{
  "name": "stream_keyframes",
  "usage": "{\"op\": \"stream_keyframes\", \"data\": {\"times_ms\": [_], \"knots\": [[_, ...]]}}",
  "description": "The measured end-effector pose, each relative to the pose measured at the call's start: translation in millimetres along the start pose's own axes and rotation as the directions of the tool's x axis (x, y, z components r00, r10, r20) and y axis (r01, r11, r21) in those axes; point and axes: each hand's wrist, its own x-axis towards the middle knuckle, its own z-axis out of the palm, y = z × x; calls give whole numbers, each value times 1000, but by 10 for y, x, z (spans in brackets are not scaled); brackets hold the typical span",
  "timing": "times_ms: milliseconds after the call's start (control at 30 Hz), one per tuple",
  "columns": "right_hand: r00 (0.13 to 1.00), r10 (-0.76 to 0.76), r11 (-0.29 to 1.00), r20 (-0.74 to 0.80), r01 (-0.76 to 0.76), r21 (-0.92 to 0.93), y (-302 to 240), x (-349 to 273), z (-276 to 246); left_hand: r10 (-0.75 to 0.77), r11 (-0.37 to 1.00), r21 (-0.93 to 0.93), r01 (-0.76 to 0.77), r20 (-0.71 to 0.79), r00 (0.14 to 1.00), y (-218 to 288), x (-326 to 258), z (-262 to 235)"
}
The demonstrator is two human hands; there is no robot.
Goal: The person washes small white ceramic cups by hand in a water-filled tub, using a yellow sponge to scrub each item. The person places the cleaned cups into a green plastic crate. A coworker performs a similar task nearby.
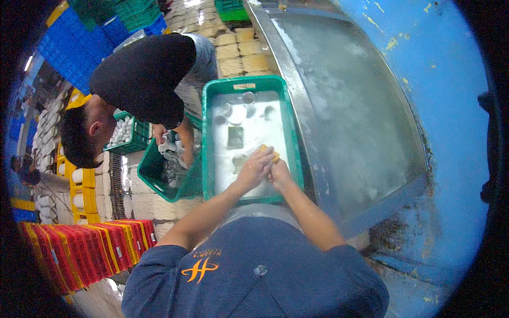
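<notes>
Clasping a mostly hidden yellow object (276,157): both hands (256,165).

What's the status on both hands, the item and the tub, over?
Left hand and right hand together on yellow item, mostly hidden. Green tub beneath, foamy inside. Cups ahead; nothing visibly blocking.

At centre, one foamy green tub (208,138) and one small yellow item (275,157); upper right, one steel-rimmed tank (284,66).
</notes>
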Motion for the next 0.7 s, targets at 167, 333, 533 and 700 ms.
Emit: {"op": "stream_keyframes", "data": {"times_ms": [167,333,533,700], "knots": [[881,-437,817,180,473,-330,-84,68,64,-615,-364,-790,493,601,510,-175,481,62],[515,-646,-196,564,602,-774,-135,237,-268,-849,271,-712,648,141,509,-54,306,462],[267,-819,-262,508,613,-745,-437,262,-1027,-479,875,206,439,222,849,39,3,639],[362,-932,78,22,261,-962,-514,92,-2245,-520,806,106,582,595,613,-105,-457,663]]}}
